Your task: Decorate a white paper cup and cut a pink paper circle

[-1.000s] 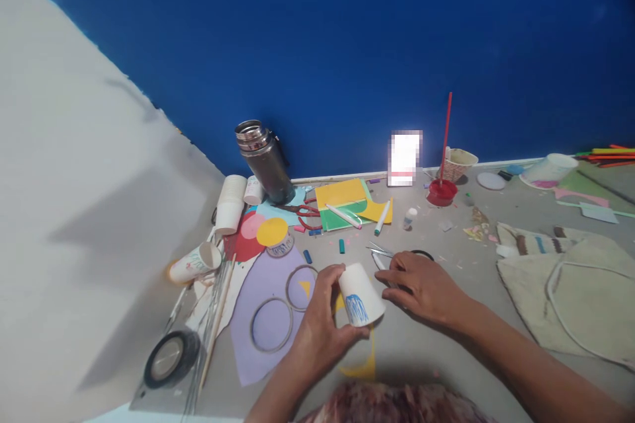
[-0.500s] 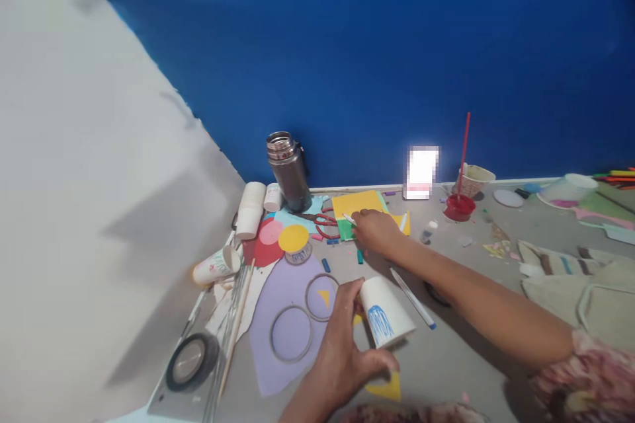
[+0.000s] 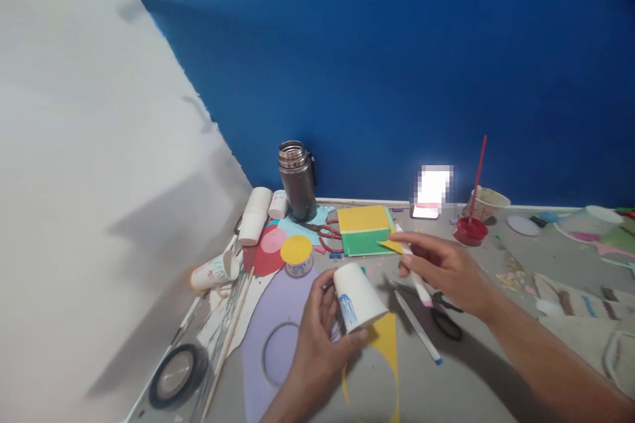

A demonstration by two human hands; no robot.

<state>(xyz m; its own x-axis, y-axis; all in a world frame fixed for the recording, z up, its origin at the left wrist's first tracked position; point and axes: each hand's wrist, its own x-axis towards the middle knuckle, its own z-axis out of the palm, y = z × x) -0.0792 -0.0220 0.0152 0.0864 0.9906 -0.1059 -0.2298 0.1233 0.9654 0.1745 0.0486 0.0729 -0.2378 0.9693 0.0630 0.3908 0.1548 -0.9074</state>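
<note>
Gripping the cup in your left hand, you pinch the pink marker in your right hand, hands apart above the desk

Indoor light, moderate, fairly even. White wall pale, with broad soft grey shadows slanting down-left; light seemingly from the right. Blue wall deeper in tone, top right corner of view falling to black. Right forearm throws a diffuse dark shadow on worktop. Bright screen blown white, pixelated into blocks. Small glints on flask neck. Fine detail smeary; wide-angle stretch toward right edge.
</note>
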